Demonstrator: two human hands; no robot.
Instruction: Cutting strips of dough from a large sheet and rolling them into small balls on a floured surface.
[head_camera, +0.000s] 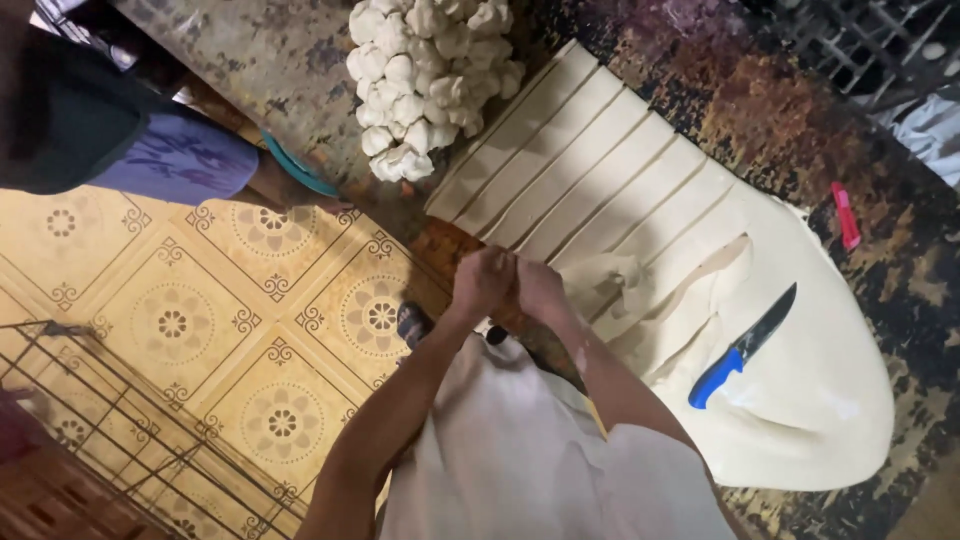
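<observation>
Hands meet at the tabletop (300, 70) edge: left hand (482, 280) and right hand (540, 288), fingers curled together around a dough strip (610, 272) trailing from the sliced dough sheet (640, 190). Blue-handled knife (742, 346) lies nearby on the sheet.

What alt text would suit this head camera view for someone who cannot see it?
Two hands, left hand and right hand, work a dough strip beside a sheet of dough cut into strips. A blue-handled knife lies on it; knotted dough pieces are piled nearby.
</observation>
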